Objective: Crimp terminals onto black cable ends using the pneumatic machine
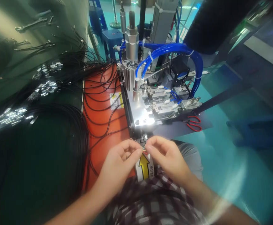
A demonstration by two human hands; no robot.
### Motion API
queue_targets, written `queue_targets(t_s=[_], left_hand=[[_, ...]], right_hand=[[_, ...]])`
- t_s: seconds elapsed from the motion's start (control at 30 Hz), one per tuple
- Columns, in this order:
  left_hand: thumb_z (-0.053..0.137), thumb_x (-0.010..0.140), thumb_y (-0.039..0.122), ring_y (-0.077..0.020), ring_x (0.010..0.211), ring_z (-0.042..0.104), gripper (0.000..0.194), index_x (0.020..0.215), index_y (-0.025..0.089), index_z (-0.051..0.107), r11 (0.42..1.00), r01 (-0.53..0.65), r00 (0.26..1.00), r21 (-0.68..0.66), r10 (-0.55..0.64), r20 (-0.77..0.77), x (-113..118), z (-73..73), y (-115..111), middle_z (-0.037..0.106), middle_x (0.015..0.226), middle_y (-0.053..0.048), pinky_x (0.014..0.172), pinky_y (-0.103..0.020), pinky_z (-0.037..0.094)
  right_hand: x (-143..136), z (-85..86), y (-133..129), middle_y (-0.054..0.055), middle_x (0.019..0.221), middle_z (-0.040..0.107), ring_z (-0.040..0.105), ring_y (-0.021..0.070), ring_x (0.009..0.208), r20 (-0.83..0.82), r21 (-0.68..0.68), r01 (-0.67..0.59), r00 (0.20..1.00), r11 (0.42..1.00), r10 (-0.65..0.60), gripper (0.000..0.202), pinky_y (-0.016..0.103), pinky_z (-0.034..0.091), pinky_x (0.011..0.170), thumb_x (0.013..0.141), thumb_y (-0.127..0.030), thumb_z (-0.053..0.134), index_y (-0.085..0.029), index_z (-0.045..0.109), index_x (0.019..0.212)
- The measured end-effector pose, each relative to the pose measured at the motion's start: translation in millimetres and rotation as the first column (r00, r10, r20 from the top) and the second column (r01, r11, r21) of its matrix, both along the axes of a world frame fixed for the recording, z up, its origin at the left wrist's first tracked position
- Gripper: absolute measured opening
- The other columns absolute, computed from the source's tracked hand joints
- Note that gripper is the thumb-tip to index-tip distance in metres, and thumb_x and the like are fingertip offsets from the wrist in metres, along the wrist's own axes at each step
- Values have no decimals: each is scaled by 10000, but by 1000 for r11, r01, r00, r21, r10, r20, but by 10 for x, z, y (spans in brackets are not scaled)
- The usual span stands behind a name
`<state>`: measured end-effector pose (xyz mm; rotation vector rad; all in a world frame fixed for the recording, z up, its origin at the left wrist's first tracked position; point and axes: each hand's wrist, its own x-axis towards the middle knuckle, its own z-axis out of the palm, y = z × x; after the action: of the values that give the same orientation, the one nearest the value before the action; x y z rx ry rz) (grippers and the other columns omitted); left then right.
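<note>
My left hand (120, 160) and my right hand (168, 157) meet fingertip to fingertip just in front of the machine. Each is closed in a pinch. Between the fingertips run thin wires (144, 150), with yellow and red showing; their ends are hidden by my fingers. Right below the wires is a white label with a yellow arrow (144, 167). Just beyond my fingers sits the front end of the metal press machine (140, 115), its bright plate lit strongly.
Black cables (101, 109) trail across the orange surface (96, 153) on the left, and bundles with shiny metallic ends (16, 114) lie on the dark green table (40, 162). Red-handled scissors (194, 123) rest right of the machine. Blue air hoses (174, 47) arch over it. A blue stool (113, 36) stands behind.
</note>
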<state>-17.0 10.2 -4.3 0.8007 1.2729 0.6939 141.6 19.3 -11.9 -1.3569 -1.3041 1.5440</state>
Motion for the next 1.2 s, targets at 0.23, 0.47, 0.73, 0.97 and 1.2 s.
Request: queue_targets(t_s=[0.23,0.47,0.73,0.97,1.2], left_hand=[[664,788,416,-45,416,268,245,793,184,584,999,-21,998,-28,22,64,4,-15,-17,333,481,112,413,-159,338],[669,780,416,-49,455,356,259,768,175,577,1000,-14,1000,-22,14,19,15,-6,-13,442,549,78,411,-141,314],[660,787,416,-58,453,366,251,773,179,578,1000,-11,999,2,11,-45,15,-10,-30,430,538,78,409,-147,330],[654,787,442,-71,465,387,270,781,183,577,1000,-10,998,-5,10,-60,32,16,-24,437,528,74,431,-163,370],[669,775,452,-65,443,377,286,766,181,579,1000,-3,999,22,4,-41,14,-21,-13,452,530,72,409,-160,333]], right_hand=[[-32,-28,-73,-36,683,466,419,106,601,-11,55,-6,1000,998,7,157,227,368,560,914,-251,515,-184,509,772],[-2,-115,-174,-30,715,477,435,116,623,154,284,-62,988,957,18,132,246,377,585,928,-196,478,-196,488,796],[112,-55,-86,-33,736,557,490,104,604,255,310,-61,967,949,-21,49,235,393,577,893,-183,562,-204,574,850],[90,21,-80,-32,673,545,458,95,532,408,568,-203,911,798,-59,93,260,355,556,865,-134,584,-179,577,785],[32,-39,-133,-18,714,524,474,121,614,267,321,-70,963,945,-20,122,251,365,571,919,-201,506,-192,530,800]])
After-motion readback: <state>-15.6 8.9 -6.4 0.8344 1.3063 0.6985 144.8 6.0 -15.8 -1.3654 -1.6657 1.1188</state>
